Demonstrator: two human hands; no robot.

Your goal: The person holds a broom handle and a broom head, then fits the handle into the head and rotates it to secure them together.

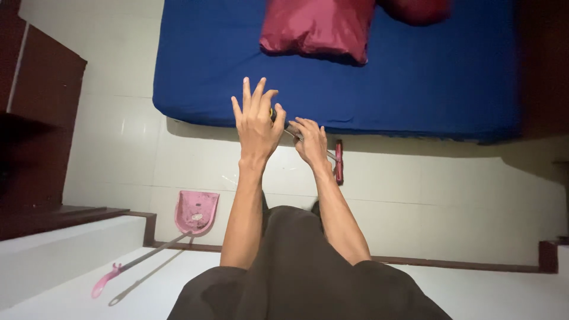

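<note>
Our right hand [310,141] clamps a metal handle [329,155] before the blue mattress [415,77]; our left hand [256,121] fingers spread, beside it.

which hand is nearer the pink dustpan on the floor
Left. The left hand is raised with fingers spread, above and to the right of the pink dustpan. The right hand, gripping a thin handle, sits farther to the right.

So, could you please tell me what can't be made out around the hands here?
Head view only:
- The thin handle is mostly covered by the right hand and left hand; whether the left hand grips it is unclear.
- The dark red head: too small and dim to identify.
- The red pillow is cut off by the top edge.
</note>
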